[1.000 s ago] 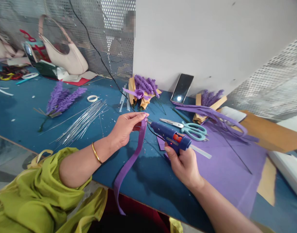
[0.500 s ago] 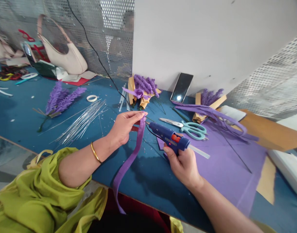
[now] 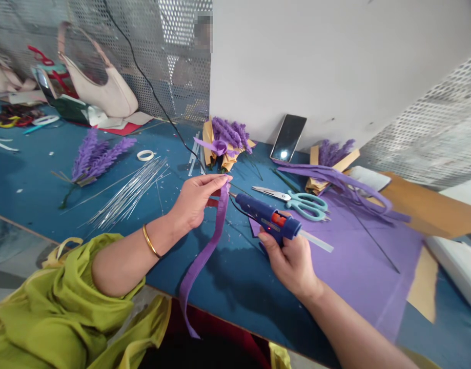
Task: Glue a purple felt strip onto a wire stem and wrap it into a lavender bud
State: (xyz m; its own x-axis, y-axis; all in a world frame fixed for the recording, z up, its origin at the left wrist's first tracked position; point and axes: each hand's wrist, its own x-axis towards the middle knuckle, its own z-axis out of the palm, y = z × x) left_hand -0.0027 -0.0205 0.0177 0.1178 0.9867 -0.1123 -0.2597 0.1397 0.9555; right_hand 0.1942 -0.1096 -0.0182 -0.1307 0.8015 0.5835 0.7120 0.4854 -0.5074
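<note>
Between the thumb and fingers of my left hand (image 3: 197, 200), the top end of a purple paper strip (image 3: 208, 252) is pinched. The strip hangs down over the table's front edge and curls at its lower end. Wrapped round the handle of a blue hot glue gun (image 3: 264, 214) is my right hand (image 3: 292, 261). The gun's nozzle points left, close to the strip near my left fingertips; whether it touches I cannot tell. A clear glue stick (image 3: 316, 242) sticks out of the gun's back, and a small red light glows on its side.
Teal-handled scissors (image 3: 302, 202) lie behind the glue gun on purple paper (image 3: 366, 266). Silver wires (image 3: 129, 195), a tape roll (image 3: 145, 155) and lavender stems (image 3: 99, 156) lie left. Wrapped bouquets (image 3: 227, 141), a leaning phone (image 3: 289, 137) and purple strips (image 3: 335, 179) stand or lie behind.
Almost nothing differs. Both hands keep the same hold, and the glue gun's nozzle stays beside the strip with only a very slight shift.
</note>
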